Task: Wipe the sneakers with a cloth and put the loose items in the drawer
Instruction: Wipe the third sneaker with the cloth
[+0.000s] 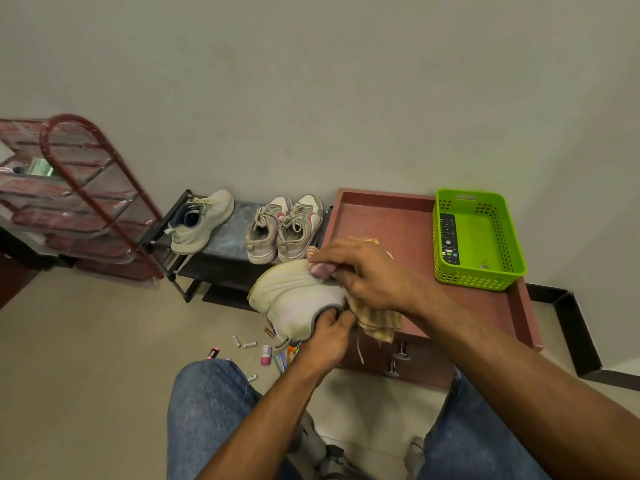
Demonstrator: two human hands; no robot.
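My left hand (327, 336) grips a cream sneaker (294, 299) by its heel collar, fingers inside the opening, and holds it in the air over the floor. My right hand (367, 271) presses a striped beige cloth (377, 322) against the sneaker's upper side; the cloth hangs down below the hand. Its matching cream sneaker (201, 220) stands on the low black shoe rack (221, 268). A grey-and-pink pair (284, 226) stands beside it. Loose batteries (244, 342), a pink-capped tube (266, 355) and pens (282, 362) lie on the floor under the held sneaker.
A reddish-brown drawer cabinet (485, 306) with metal knobs (398, 362) stands to the right, its drawers shut. A green basket (485, 275) with a remote control (449, 239) sits on its top. A red-framed trolley (86, 202) stands at left. My knees in jeans fill the foreground.
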